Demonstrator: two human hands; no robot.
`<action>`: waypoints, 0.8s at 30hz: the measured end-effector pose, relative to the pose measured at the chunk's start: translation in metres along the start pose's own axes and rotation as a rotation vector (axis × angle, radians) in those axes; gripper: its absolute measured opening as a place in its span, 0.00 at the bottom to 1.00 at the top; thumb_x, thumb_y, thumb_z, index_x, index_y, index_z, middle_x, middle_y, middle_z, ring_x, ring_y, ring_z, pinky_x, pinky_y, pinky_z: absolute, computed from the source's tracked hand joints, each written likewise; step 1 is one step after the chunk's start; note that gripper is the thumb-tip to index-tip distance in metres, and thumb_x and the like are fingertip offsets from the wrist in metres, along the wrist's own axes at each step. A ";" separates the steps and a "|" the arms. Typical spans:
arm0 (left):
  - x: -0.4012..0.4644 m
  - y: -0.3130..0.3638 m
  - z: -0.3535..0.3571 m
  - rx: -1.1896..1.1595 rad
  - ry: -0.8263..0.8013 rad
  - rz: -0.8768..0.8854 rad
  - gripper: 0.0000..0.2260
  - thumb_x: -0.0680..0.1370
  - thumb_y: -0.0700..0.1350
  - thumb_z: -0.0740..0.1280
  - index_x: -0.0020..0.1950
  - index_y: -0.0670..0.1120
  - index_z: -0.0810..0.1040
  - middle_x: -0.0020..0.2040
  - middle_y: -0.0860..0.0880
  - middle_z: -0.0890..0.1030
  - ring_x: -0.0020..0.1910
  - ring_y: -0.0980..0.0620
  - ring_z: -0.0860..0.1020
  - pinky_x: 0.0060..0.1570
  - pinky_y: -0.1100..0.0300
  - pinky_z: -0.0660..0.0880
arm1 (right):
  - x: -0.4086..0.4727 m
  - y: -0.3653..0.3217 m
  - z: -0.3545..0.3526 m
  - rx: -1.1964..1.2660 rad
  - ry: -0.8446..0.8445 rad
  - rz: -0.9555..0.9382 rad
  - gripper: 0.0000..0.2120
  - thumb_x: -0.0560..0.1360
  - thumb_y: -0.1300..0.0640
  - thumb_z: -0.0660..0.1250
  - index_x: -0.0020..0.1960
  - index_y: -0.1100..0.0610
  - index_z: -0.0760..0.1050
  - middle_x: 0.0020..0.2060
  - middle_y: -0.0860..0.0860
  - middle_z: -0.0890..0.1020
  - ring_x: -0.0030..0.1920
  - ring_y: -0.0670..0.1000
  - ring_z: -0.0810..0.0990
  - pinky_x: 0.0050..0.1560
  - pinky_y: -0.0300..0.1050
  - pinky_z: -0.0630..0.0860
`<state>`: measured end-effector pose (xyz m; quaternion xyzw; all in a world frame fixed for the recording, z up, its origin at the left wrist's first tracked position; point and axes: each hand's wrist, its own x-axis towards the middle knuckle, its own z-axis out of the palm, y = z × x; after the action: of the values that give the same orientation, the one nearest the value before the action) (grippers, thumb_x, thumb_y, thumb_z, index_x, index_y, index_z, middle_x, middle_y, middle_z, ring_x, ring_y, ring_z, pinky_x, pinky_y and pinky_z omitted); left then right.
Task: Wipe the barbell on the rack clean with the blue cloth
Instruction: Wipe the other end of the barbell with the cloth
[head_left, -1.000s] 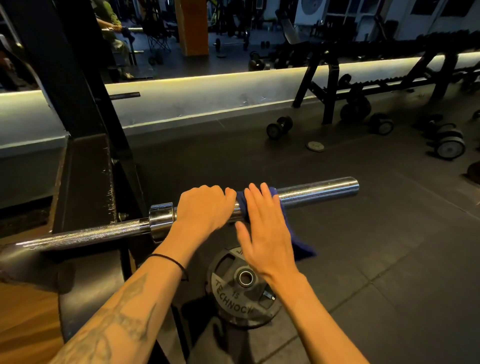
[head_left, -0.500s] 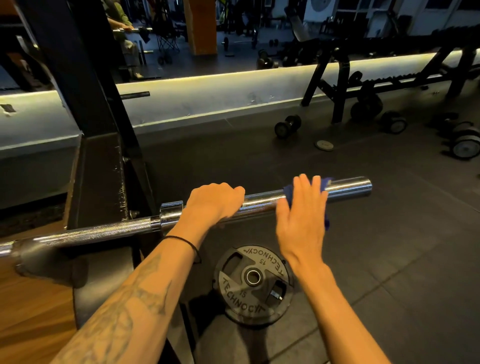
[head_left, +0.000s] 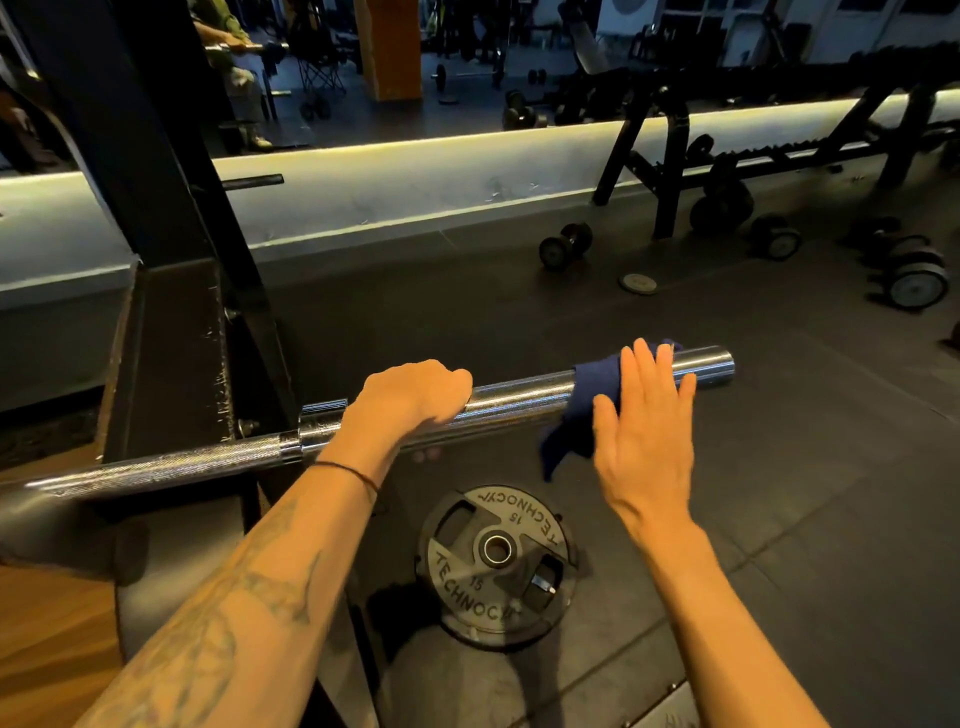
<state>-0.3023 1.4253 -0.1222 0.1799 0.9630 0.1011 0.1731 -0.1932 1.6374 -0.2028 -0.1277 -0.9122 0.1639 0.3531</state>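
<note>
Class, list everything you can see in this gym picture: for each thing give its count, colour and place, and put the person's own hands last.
barbell: one, chrome, lying across the rack
blue cloth: one, dark blue, draped over the barbell sleeve near its right end
rack: one, black, at left
weight plate: one, black with pale lettering, flat on the floor below the bar
small disc: one, pale, on the floor farther back
dumbbells: several, black, on the floor and on a far stand; exact count unclear
left hand: grips the barbell sleeve by the collar
right hand: fingers straight, presses the cloth on the bar
</note>
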 end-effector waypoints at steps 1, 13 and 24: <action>-0.005 0.002 0.001 0.169 0.078 0.053 0.13 0.82 0.52 0.55 0.50 0.46 0.74 0.46 0.46 0.80 0.42 0.49 0.78 0.42 0.53 0.74 | -0.002 -0.012 0.004 0.059 0.021 0.048 0.30 0.82 0.47 0.52 0.78 0.64 0.61 0.79 0.59 0.63 0.82 0.57 0.51 0.81 0.53 0.43; -0.044 0.008 0.060 0.303 0.790 0.237 0.17 0.79 0.56 0.54 0.53 0.45 0.73 0.43 0.46 0.74 0.37 0.46 0.71 0.39 0.50 0.67 | -0.014 -0.013 0.011 0.097 -0.070 -0.315 0.28 0.82 0.53 0.56 0.80 0.62 0.61 0.79 0.56 0.62 0.81 0.55 0.56 0.80 0.57 0.54; -0.036 0.012 0.044 0.460 0.596 0.102 0.26 0.74 0.61 0.70 0.63 0.48 0.65 0.54 0.49 0.75 0.48 0.50 0.77 0.45 0.56 0.70 | -0.022 -0.053 0.022 0.247 -0.045 -0.134 0.31 0.83 0.48 0.57 0.80 0.63 0.58 0.81 0.57 0.59 0.82 0.54 0.49 0.81 0.52 0.46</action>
<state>-0.2506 1.4285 -0.1487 0.2243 0.9585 -0.0616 -0.1646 -0.1983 1.5770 -0.2107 -0.0183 -0.8993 0.2538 0.3558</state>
